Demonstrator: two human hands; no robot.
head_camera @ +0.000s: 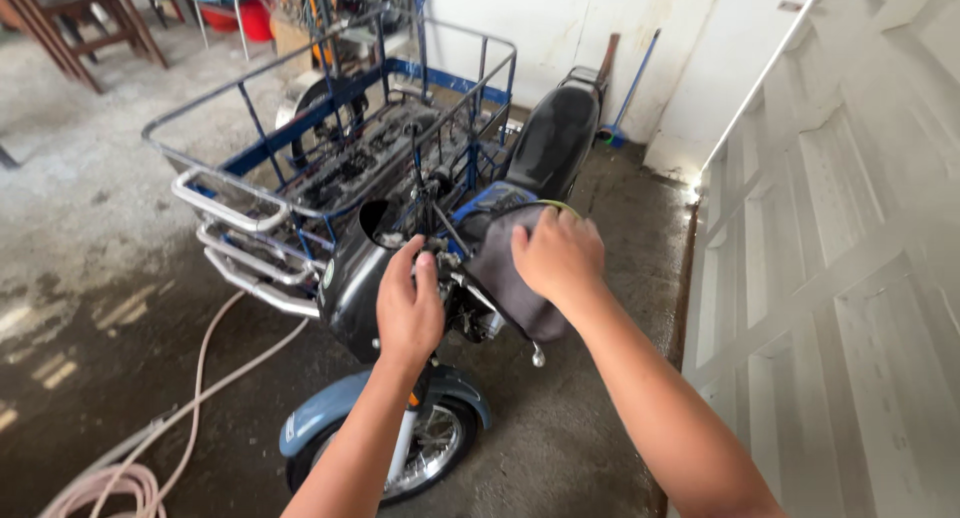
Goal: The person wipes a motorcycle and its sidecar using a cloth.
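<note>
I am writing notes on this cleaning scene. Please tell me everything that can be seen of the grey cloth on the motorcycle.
The grey cloth is dark, soft and looks like microfibre, with a thin yellow-green edge at its top. It is draped over the right side of the handlebar area, hanging down in loose folds. The right hand presses flat on its upper part. The left hand rests nearby on the handlebar centre, not clearly touching it.

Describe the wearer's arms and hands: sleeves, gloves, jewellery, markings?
Both forearms are bare up to the frame edge, no sleeves showing. The left hand and right hand are ungloved. No watch, rings, bands or markings visible on either. Fingernails look short.
</note>
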